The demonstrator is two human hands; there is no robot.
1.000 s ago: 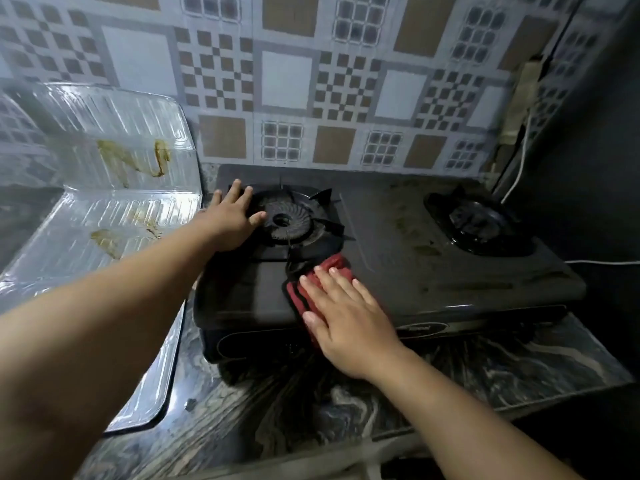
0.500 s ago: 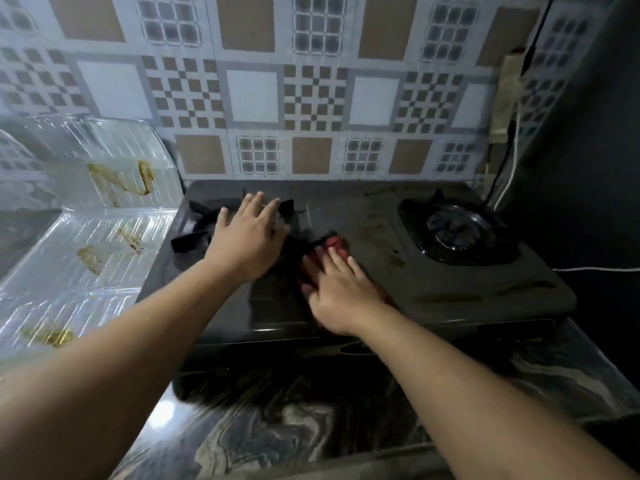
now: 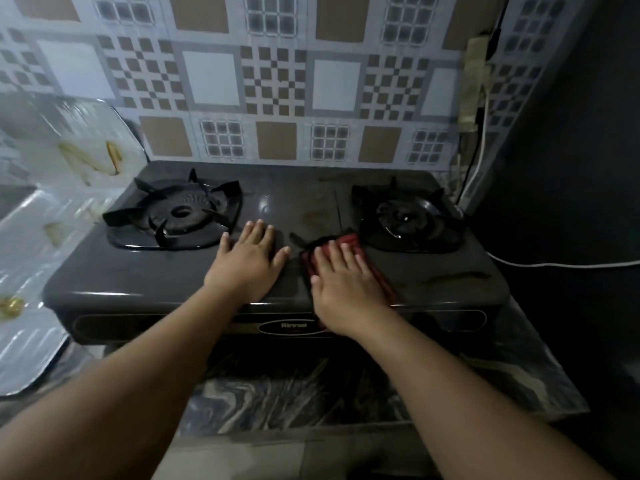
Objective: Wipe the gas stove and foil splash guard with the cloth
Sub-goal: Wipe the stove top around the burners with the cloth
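A: The left hand [image 3: 250, 263] is laid flat on the middle of the stove [image 3: 145, 278], fingers straight and spread, nothing held; the stove seems to be steadied by it. What is seen to its left?

B: The foil splash guard [image 3: 41, 237] is stood and spread along the stove's left side. Yellow-brown grease streaks are plainly left on its upper panel and lower down, so that part of the task can be judged not yet done.

A: And moving rightwards?

B: The left burner [image 3: 176, 213] with its black pan support is passed, then the bare centre of the stove top, where a faint brownish smear is seen beyond the hands. The red cloth [image 3: 349, 242] is pressed flat under the straight fingers of the right hand [image 3: 341, 275], just in front of the right burner [image 3: 405, 220]. Nothing is gripped; the cloth is only pushed. The wiping of the stove is judged to be in progress, with the centre stain and the right side left to be covered.

A: The surface and room?

B: The stove is carried on a dark marbled tabletop [image 3: 311, 386]. A patterned tile wall [image 3: 277, 81] is set behind, and a white cable [image 3: 554, 265] is run along the dim right side. The light is low.
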